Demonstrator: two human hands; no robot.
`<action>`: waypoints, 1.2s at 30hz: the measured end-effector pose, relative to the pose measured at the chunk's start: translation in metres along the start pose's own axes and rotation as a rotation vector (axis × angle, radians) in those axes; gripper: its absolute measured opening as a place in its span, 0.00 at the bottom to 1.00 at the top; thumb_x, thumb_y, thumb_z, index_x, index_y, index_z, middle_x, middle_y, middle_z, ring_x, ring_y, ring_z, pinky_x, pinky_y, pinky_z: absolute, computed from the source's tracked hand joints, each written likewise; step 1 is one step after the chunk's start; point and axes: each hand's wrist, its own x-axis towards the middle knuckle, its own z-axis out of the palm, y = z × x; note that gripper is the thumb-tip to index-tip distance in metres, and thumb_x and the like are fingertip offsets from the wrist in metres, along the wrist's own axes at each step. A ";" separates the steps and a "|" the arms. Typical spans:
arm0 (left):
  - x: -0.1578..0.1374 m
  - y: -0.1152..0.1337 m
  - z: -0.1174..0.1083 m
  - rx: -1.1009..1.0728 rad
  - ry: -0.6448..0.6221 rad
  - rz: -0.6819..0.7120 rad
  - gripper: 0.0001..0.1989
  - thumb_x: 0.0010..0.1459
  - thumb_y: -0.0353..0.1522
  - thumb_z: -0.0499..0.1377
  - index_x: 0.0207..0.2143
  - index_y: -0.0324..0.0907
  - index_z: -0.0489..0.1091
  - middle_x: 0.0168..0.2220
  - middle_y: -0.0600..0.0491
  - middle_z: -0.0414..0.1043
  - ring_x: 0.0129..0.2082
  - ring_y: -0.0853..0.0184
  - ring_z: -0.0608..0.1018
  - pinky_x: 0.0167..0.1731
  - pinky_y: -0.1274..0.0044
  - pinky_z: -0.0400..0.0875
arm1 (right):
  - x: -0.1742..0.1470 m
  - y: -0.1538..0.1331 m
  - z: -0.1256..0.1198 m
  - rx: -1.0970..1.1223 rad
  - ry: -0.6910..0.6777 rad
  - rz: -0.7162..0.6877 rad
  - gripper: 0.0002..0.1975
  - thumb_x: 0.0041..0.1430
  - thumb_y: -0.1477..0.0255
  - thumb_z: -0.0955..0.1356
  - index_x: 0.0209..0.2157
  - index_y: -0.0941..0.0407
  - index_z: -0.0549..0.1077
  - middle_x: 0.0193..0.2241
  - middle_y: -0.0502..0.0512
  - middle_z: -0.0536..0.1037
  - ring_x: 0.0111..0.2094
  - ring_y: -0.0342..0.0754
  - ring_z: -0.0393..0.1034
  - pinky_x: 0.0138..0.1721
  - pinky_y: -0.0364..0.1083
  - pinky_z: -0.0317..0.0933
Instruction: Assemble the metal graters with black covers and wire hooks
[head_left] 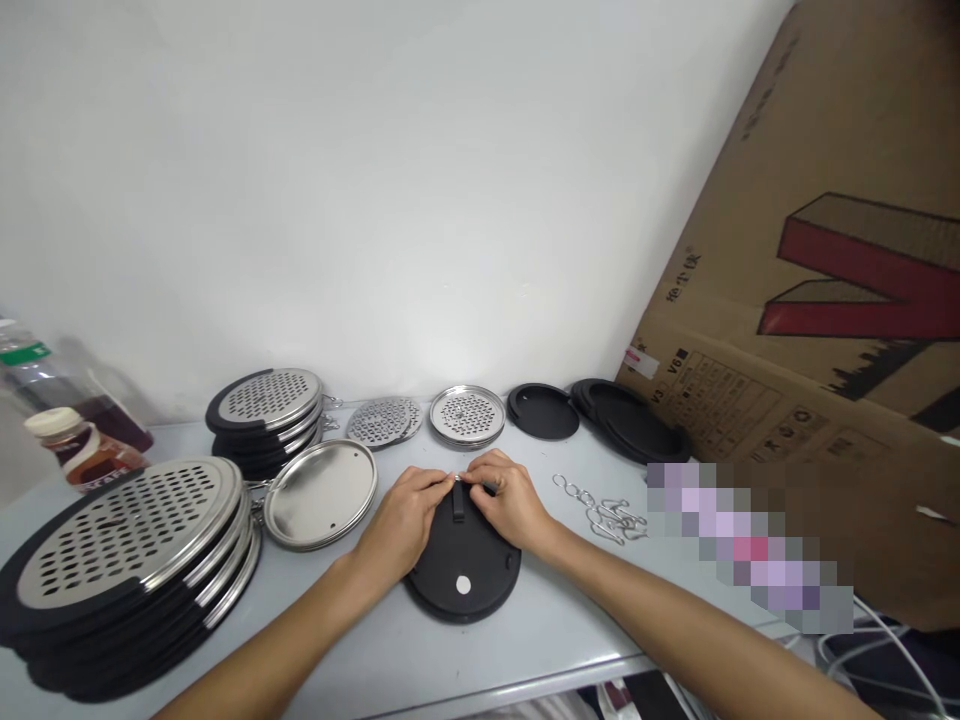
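Observation:
A black round base (480, 575) lies on the table in front of me, with a white round spot near its front edge. A short black strap (458, 503) runs along its far part. My left hand (409, 515) is closed at the far left rim, its thumb and forefinger at the top of the strap. From the right, my right hand (510, 500) is closed on the same far rim, its fingertips meeting the left ones. Something small and shiny shows between the fingertips, mostly hidden. Several metal hooks with rings (611, 518) lie right of my right hand.
On the left stand stacks of perforated discs with black rims (127, 540) and a pile of plain metal discs (322, 490). Perforated plates (468, 412) and black bases (630, 420) line the wall. Bottles (79, 445) stand far left; a large cardboard box (825, 400) leans right.

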 end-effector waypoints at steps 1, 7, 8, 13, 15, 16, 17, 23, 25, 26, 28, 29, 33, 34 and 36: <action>0.000 0.000 0.000 0.000 0.001 0.004 0.21 0.62 0.22 0.51 0.54 0.48 0.71 0.48 0.50 0.75 0.46 0.63 0.73 0.48 0.67 0.72 | 0.000 0.000 0.000 0.002 0.001 0.001 0.18 0.51 0.86 0.66 0.33 0.51 0.81 0.31 0.53 0.79 0.37 0.49 0.71 0.42 0.49 0.66; 0.001 0.001 -0.001 -0.004 -0.009 0.001 0.21 0.63 0.22 0.50 0.54 0.48 0.71 0.48 0.49 0.75 0.46 0.62 0.74 0.48 0.66 0.72 | 0.001 0.000 0.000 0.004 0.003 0.000 0.17 0.51 0.86 0.66 0.32 0.52 0.81 0.31 0.52 0.78 0.37 0.49 0.71 0.42 0.48 0.66; 0.001 0.001 -0.001 -0.004 -0.009 0.000 0.22 0.63 0.22 0.50 0.54 0.48 0.71 0.48 0.49 0.74 0.46 0.62 0.74 0.48 0.66 0.72 | 0.000 0.000 0.000 0.002 0.005 -0.002 0.16 0.51 0.86 0.66 0.32 0.52 0.81 0.31 0.52 0.78 0.36 0.49 0.71 0.42 0.48 0.66; 0.001 0.000 0.000 -0.007 0.010 0.014 0.21 0.63 0.24 0.50 0.54 0.49 0.71 0.48 0.50 0.75 0.45 0.62 0.74 0.48 0.66 0.73 | 0.000 0.000 0.000 -0.002 0.014 -0.013 0.16 0.51 0.86 0.66 0.31 0.52 0.80 0.30 0.52 0.78 0.36 0.49 0.71 0.41 0.48 0.66; 0.001 -0.001 0.000 -0.009 0.016 0.017 0.20 0.64 0.24 0.50 0.53 0.49 0.71 0.47 0.50 0.75 0.45 0.62 0.75 0.47 0.66 0.73 | 0.000 0.000 0.000 -0.002 0.015 -0.012 0.16 0.51 0.86 0.66 0.31 0.52 0.80 0.30 0.52 0.78 0.36 0.49 0.71 0.41 0.48 0.66; 0.001 -0.001 0.001 -0.010 0.018 0.017 0.20 0.64 0.24 0.50 0.53 0.48 0.71 0.47 0.49 0.75 0.45 0.62 0.74 0.47 0.66 0.73 | 0.000 0.000 0.000 -0.002 0.014 -0.010 0.16 0.51 0.86 0.66 0.31 0.52 0.80 0.30 0.52 0.78 0.37 0.49 0.71 0.42 0.48 0.66; 0.001 -0.001 0.001 -0.010 0.016 0.016 0.20 0.64 0.24 0.50 0.53 0.48 0.71 0.48 0.49 0.75 0.45 0.62 0.74 0.47 0.66 0.73 | 0.000 0.000 0.000 -0.001 0.013 -0.007 0.16 0.51 0.86 0.66 0.30 0.52 0.80 0.30 0.52 0.78 0.37 0.49 0.71 0.42 0.48 0.66; 0.001 0.000 0.000 -0.007 -0.013 -0.001 0.21 0.64 0.24 0.50 0.54 0.48 0.71 0.48 0.50 0.75 0.46 0.62 0.73 0.48 0.66 0.72 | 0.000 0.001 0.000 0.002 0.012 -0.003 0.16 0.51 0.86 0.66 0.31 0.52 0.80 0.31 0.52 0.78 0.37 0.49 0.70 0.42 0.48 0.66; 0.001 0.001 0.000 -0.012 -0.008 0.003 0.21 0.64 0.24 0.50 0.53 0.48 0.71 0.48 0.50 0.75 0.46 0.62 0.74 0.48 0.66 0.72 | -0.001 0.002 0.000 -0.006 0.013 -0.006 0.16 0.51 0.86 0.66 0.31 0.52 0.80 0.31 0.52 0.78 0.37 0.49 0.70 0.42 0.48 0.65; 0.001 0.000 0.000 -0.014 -0.005 0.005 0.20 0.64 0.24 0.50 0.53 0.48 0.71 0.48 0.50 0.75 0.46 0.62 0.74 0.48 0.66 0.72 | -0.001 0.002 0.000 -0.009 0.014 -0.007 0.16 0.51 0.86 0.66 0.31 0.52 0.80 0.31 0.52 0.78 0.37 0.49 0.70 0.42 0.48 0.65; 0.001 0.000 0.000 -0.015 -0.005 0.006 0.20 0.63 0.24 0.50 0.53 0.48 0.71 0.48 0.50 0.74 0.46 0.62 0.73 0.48 0.66 0.72 | -0.001 0.002 0.000 -0.011 0.012 -0.010 0.16 0.51 0.86 0.66 0.31 0.52 0.80 0.31 0.52 0.78 0.37 0.49 0.70 0.42 0.48 0.65; 0.001 0.000 0.000 -0.015 -0.006 0.005 0.21 0.63 0.24 0.50 0.53 0.48 0.71 0.48 0.50 0.74 0.46 0.62 0.73 0.48 0.66 0.72 | -0.001 0.002 0.000 -0.009 0.012 -0.011 0.16 0.51 0.86 0.66 0.31 0.52 0.80 0.31 0.52 0.78 0.37 0.49 0.70 0.42 0.48 0.65; 0.002 0.001 0.000 -0.007 -0.017 0.005 0.20 0.64 0.24 0.50 0.54 0.48 0.71 0.48 0.50 0.74 0.46 0.62 0.73 0.48 0.66 0.72 | 0.000 0.002 0.000 -0.002 0.012 -0.005 0.16 0.51 0.86 0.65 0.30 0.52 0.79 0.30 0.52 0.78 0.37 0.49 0.70 0.42 0.48 0.65; 0.002 0.001 -0.001 -0.006 -0.019 0.006 0.20 0.64 0.24 0.50 0.53 0.48 0.71 0.48 0.50 0.74 0.46 0.62 0.73 0.48 0.66 0.72 | 0.000 0.002 0.000 -0.002 0.012 -0.001 0.16 0.51 0.86 0.65 0.30 0.52 0.79 0.30 0.52 0.78 0.37 0.49 0.70 0.42 0.48 0.65; 0.002 0.002 -0.001 -0.004 -0.018 0.007 0.20 0.64 0.24 0.50 0.53 0.47 0.72 0.48 0.49 0.75 0.46 0.62 0.73 0.48 0.66 0.72 | 0.000 0.001 0.000 -0.005 0.011 0.009 0.16 0.51 0.86 0.65 0.29 0.53 0.79 0.30 0.52 0.78 0.37 0.49 0.70 0.42 0.48 0.65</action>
